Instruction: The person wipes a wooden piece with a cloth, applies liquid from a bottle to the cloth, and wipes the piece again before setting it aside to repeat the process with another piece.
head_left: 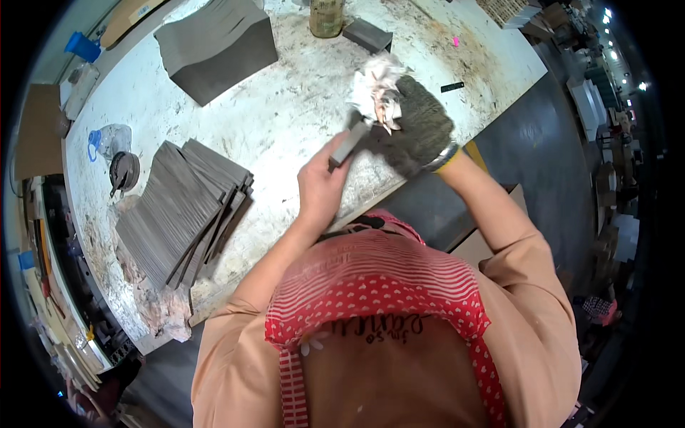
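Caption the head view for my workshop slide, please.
Left hand holds a grey strip while gloved right hand wipes it with a crumpled rag.

Even, bright overhead light; the pale counter [285, 107] reads well lit with mild washout toward its far edge. Shadows soft and short: a faint one beneath the fanned grey sheets [178, 214] near the counter's left edge. Small hot ceiling lamps glare at upper right; the floor there is dim. Strong fisheye bend: the counter's edges curve, black vignette at all corners. Centre fairly sharp; slight motion blur on the gloved right hand [421, 125] and its white rag [374, 85]. Rim detail smeared.
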{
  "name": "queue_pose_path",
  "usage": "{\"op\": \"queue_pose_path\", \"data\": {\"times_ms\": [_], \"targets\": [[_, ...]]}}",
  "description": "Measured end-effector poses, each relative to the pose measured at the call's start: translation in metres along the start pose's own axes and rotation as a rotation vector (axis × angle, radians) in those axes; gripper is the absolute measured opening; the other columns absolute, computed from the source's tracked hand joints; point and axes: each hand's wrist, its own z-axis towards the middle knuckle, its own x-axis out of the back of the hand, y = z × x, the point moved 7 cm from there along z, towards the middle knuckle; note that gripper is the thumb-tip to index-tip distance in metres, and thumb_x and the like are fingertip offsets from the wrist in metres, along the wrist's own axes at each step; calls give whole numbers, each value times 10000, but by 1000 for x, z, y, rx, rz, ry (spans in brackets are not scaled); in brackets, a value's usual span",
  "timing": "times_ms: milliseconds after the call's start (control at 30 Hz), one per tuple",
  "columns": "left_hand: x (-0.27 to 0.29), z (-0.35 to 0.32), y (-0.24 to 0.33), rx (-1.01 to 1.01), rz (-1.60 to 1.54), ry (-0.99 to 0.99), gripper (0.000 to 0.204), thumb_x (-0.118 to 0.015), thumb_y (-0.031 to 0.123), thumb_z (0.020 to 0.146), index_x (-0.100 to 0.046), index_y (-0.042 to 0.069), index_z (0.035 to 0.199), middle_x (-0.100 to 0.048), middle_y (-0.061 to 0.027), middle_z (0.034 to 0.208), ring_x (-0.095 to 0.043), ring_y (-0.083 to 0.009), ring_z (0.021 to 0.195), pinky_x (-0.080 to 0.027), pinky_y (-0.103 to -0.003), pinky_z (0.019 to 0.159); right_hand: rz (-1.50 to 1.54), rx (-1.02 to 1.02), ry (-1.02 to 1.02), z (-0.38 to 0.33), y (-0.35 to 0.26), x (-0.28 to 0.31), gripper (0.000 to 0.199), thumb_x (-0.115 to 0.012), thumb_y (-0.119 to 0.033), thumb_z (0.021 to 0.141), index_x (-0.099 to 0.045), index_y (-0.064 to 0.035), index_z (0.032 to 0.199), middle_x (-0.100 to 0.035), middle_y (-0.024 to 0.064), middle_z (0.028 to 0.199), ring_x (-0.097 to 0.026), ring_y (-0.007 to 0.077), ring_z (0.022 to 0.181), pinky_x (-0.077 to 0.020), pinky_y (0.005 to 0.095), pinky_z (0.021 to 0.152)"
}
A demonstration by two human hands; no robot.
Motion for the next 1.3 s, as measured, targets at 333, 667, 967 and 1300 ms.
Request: {"op": "queue_pose_path", "data": {"times_ms": [333,667,967,1300], "targets": [[3,4,-3,-93,21,44,299,-603,42,798,-587,9,1095,-653,-122,823,-563,-130,652,-454,-261,624,85,-89,-91,17,-26,-17,272,-568,-152,747,-564,-18,984,-569,141,965,-535,281,915,-429,372,834],[9,10,-5,43,-75,13,253,-563,0,806,-589,-21,1057,-611,-32,682,-495,-85,559,-407,-236,528,174,-129,-27,2,-24,-41,434,-613,-306,712,-561,-13,1028,-562,189,1006,-537,303,985,-409,388,897],[-2,13,8,-43,25,1,290,-555,34,829,-570,16,1118,-638,-81,797,-578,-107,758,-445,-223,686,-43,-269,-130,-13,-9,-67,369,-466,-211,852,-483,1,1153,-552,131,1079,-543,264,963,-420,387,865],[6,16,3,100,-86,-66,289,-592,84,835,-554,-17,1103,-609,-55,866,-521,-92,772,-441,-223,691,158,-254,-69,-9,15,-21,479,-608,-271,780,-485,-35,1179,-520,168,1141,-488,296,1073,-345,364,986]]}}
